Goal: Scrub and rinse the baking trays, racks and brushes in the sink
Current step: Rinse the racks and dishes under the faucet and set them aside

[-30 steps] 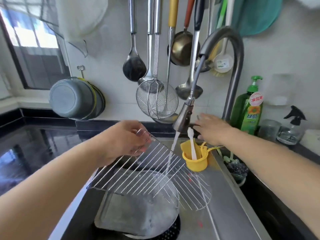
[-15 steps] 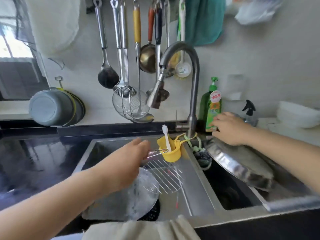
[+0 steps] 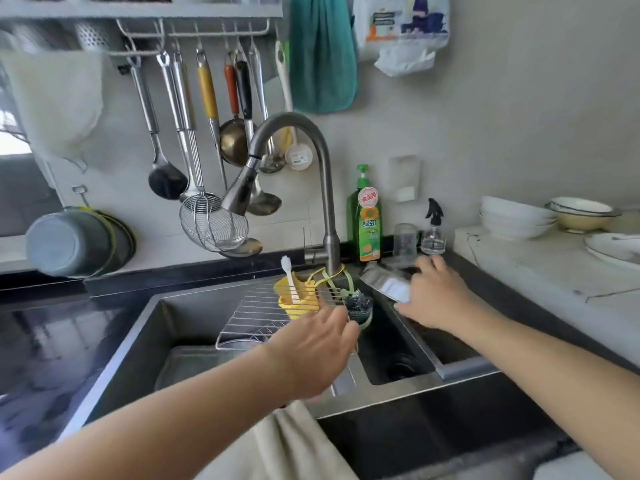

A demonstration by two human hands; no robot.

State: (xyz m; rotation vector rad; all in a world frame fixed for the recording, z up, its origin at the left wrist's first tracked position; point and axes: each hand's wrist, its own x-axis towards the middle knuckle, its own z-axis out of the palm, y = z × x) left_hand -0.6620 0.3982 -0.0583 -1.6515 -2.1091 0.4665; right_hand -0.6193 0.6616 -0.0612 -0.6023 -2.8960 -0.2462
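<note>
White counter (image 3: 540, 271), stacked bowls (image 3: 512, 218), plate (image 3: 613, 247)

Single head-worn, wide-angle view, looking forward and down from above the front edge of a double sink (image 3: 194, 306). The faucet (image 3: 322, 188) stands near frame centre, facing the camera; the wall with its hanging utensil rail (image 3: 194, 32) fills the upper field. Both forearms enter from the lower corners, close to the lens. Straight lines bow toward the frame edges. No second view is supplied.
</note>
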